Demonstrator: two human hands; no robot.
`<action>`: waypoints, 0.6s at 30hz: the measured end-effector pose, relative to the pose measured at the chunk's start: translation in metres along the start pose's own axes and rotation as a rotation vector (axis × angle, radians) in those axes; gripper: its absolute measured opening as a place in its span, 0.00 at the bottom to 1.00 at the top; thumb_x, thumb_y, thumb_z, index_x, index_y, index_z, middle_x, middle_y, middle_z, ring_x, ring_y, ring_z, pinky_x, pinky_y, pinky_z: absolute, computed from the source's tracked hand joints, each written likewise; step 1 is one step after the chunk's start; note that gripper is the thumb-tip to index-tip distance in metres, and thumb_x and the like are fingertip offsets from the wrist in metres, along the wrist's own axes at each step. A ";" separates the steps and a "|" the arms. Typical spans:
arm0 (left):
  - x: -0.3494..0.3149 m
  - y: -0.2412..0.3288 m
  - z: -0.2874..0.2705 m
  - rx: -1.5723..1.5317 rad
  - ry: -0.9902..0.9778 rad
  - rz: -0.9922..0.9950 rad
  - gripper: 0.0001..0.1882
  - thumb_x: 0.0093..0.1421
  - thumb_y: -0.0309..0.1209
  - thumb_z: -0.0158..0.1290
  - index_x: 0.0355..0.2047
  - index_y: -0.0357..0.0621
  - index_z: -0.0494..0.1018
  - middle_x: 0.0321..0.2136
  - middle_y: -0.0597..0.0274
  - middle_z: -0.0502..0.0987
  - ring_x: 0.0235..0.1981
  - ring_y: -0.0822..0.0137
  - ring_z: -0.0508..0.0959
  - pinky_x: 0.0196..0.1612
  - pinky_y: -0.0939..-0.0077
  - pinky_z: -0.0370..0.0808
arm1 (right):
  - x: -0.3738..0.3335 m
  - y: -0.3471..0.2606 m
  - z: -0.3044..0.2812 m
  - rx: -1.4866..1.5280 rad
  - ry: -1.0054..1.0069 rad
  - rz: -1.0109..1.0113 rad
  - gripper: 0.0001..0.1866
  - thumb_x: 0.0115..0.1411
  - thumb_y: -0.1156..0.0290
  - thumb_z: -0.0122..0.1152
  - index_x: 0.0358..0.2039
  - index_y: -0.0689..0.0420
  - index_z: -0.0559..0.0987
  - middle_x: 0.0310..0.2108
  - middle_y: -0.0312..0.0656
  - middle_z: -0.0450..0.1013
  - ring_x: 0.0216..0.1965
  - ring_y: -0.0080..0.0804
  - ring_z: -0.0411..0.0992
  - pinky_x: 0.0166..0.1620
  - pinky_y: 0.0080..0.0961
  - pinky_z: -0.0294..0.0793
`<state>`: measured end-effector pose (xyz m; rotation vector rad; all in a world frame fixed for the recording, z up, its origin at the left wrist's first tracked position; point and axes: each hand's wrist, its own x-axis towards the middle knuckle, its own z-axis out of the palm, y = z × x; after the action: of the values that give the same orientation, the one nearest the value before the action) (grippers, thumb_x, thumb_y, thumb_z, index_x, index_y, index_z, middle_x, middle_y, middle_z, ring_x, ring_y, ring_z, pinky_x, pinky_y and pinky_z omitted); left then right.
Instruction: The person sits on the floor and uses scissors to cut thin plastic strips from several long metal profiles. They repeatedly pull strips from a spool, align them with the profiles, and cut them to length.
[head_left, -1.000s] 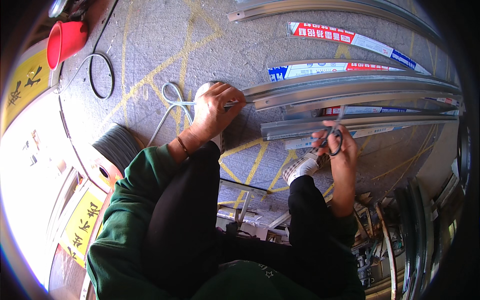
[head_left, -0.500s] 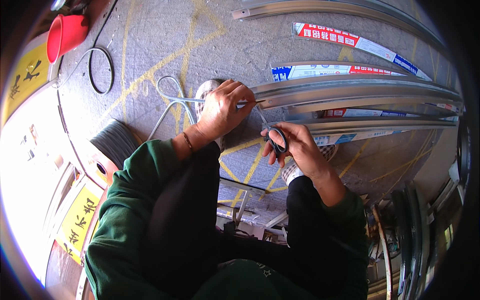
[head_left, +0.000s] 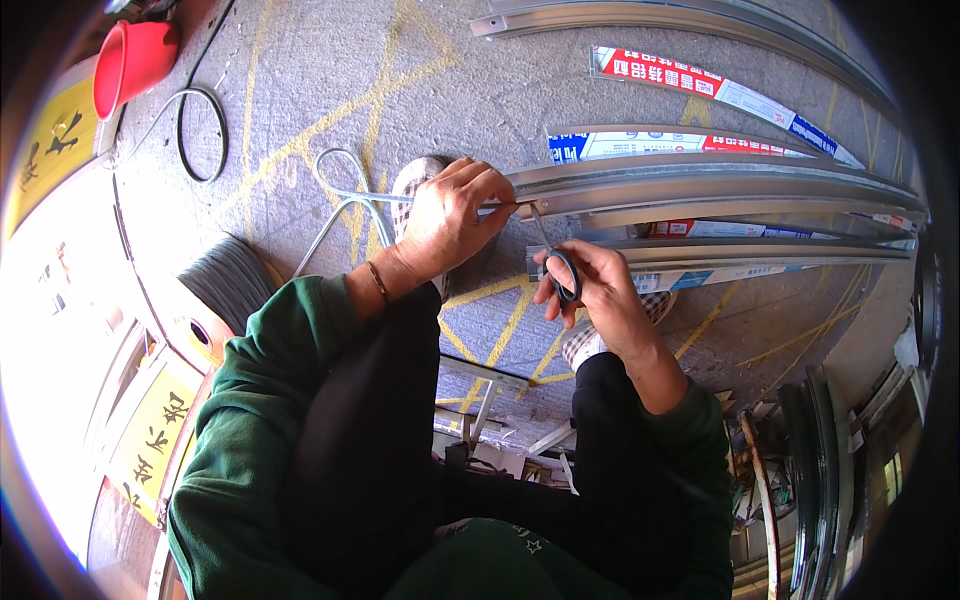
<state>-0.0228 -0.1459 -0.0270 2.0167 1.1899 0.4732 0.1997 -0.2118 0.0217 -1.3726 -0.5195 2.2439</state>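
My left hand [head_left: 452,218] is closed in a pinch on a thin grey strip, right at the near end of a long silver metal profile [head_left: 720,192]. Loops of the grey strip [head_left: 328,228] trail over the floor to the left of that hand. Dark-handled scissors [head_left: 564,278] are in my right hand [head_left: 608,292], fingers bent around the handles. Their narrow blades point up and left, with the tips close to the profile's end and my left fingertips. Whether the blades touch the strip is too small to tell.
More metal profiles [head_left: 680,15] lie on the right, some with red, white and blue printed film [head_left: 720,88]. At left are a spool of grey strip [head_left: 232,285], a red bucket [head_left: 135,68] and a loose cable loop [head_left: 202,138]. My checkered shoes [head_left: 583,346] flank the work.
The scissors and my right hand have shifted slightly to the right. My left hand keeps its pinch at the profile's end, almost unmoved.
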 end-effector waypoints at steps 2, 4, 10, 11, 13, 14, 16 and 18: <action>0.000 0.000 0.000 0.006 -0.007 -0.006 0.09 0.48 0.26 0.65 0.29 0.46 0.76 0.27 0.64 0.78 0.31 0.62 0.79 0.34 0.67 0.75 | -0.002 -0.002 -0.002 -0.014 0.000 0.020 0.15 0.69 0.62 0.58 0.39 0.63 0.77 0.27 0.44 0.79 0.23 0.23 0.77 0.21 0.15 0.70; 0.000 0.000 0.000 -0.001 -0.013 -0.002 0.09 0.49 0.25 0.64 0.29 0.46 0.75 0.27 0.64 0.78 0.31 0.60 0.79 0.35 0.67 0.76 | -0.003 -0.003 -0.003 0.002 -0.008 0.017 0.15 0.69 0.62 0.58 0.39 0.63 0.77 0.27 0.44 0.79 0.23 0.23 0.77 0.21 0.15 0.70; 0.000 -0.001 0.002 -0.010 -0.010 0.005 0.09 0.49 0.25 0.64 0.29 0.46 0.74 0.27 0.63 0.77 0.31 0.59 0.78 0.35 0.66 0.77 | -0.003 -0.004 -0.002 -0.043 -0.012 0.015 0.17 0.69 0.61 0.56 0.45 0.64 0.77 0.28 0.43 0.78 0.23 0.21 0.76 0.22 0.14 0.69; 0.000 -0.001 0.002 -0.014 -0.011 0.003 0.09 0.49 0.25 0.63 0.29 0.46 0.74 0.27 0.63 0.77 0.31 0.59 0.78 0.35 0.66 0.77 | -0.003 -0.004 -0.002 -0.041 -0.020 0.014 0.17 0.69 0.61 0.56 0.45 0.64 0.77 0.27 0.43 0.78 0.23 0.21 0.76 0.22 0.14 0.69; -0.001 -0.001 0.002 -0.013 -0.012 0.003 0.09 0.49 0.25 0.63 0.29 0.46 0.74 0.27 0.63 0.77 0.31 0.59 0.78 0.35 0.66 0.76 | -0.002 -0.003 -0.002 -0.038 -0.023 0.025 0.16 0.69 0.62 0.56 0.45 0.64 0.77 0.27 0.43 0.78 0.23 0.21 0.76 0.22 0.14 0.69; -0.001 -0.001 0.002 -0.014 -0.014 0.002 0.09 0.50 0.25 0.63 0.29 0.46 0.74 0.27 0.63 0.77 0.31 0.59 0.78 0.35 0.66 0.76 | -0.002 -0.002 -0.002 -0.036 -0.024 0.031 0.16 0.69 0.62 0.56 0.44 0.64 0.77 0.27 0.43 0.78 0.23 0.21 0.76 0.22 0.14 0.68; -0.001 -0.001 0.002 -0.011 -0.012 0.005 0.09 0.50 0.25 0.63 0.29 0.46 0.74 0.27 0.63 0.77 0.31 0.59 0.78 0.35 0.66 0.76 | 0.000 -0.001 -0.002 -0.033 -0.002 0.014 0.15 0.69 0.61 0.58 0.41 0.63 0.77 0.27 0.43 0.79 0.23 0.21 0.77 0.21 0.14 0.69; -0.001 -0.002 0.002 -0.007 -0.011 0.011 0.09 0.50 0.25 0.64 0.30 0.46 0.74 0.27 0.63 0.77 0.31 0.60 0.78 0.35 0.66 0.76 | 0.001 0.000 -0.001 -0.037 0.015 0.000 0.15 0.68 0.61 0.59 0.39 0.63 0.77 0.26 0.43 0.79 0.23 0.21 0.77 0.20 0.15 0.69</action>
<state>-0.0227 -0.1468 -0.0296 2.0189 1.1697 0.4707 0.2004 -0.2108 0.0203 -1.4068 -0.5581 2.2327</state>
